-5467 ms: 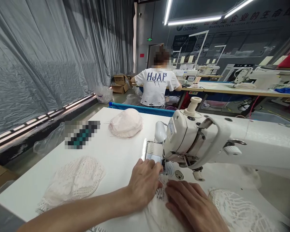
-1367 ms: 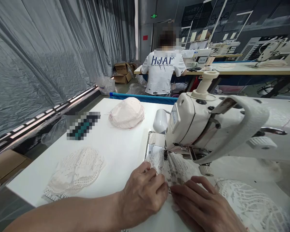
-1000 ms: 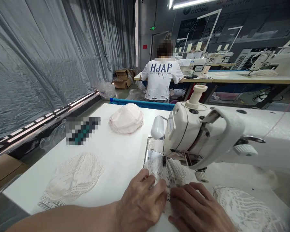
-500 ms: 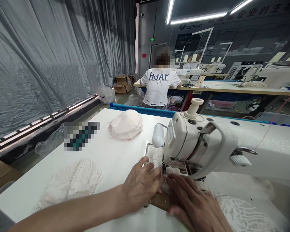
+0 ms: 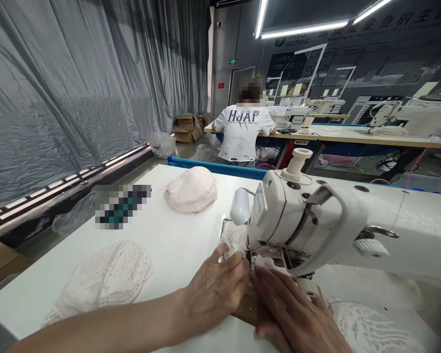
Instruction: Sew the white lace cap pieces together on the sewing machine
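Observation:
My left hand [image 5: 215, 289] lies palm down on white lace fabric [image 5: 235, 240] just left of the needle of a white sewing machine [image 5: 316, 220], fingers stretched flat and pressing the cloth to the table. My right hand [image 5: 290, 314] rests flat beside it, fingers extended toward the presser foot, on the same fabric. The lace runs under the machine head and out behind the needle. More lace [image 5: 367, 328] spreads at the lower right.
A lace cap piece [image 5: 106, 279] lies at the near left of the white table [image 5: 169, 235], a pink rounded cap [image 5: 191, 189] farther back. A person in a white printed shirt [image 5: 242, 130] sits at another bench ahead. Grey plastic curtain on the left.
Both hands have slid forward toward the needle, and the lace has fed farther under the presser foot. My view lifted a little.

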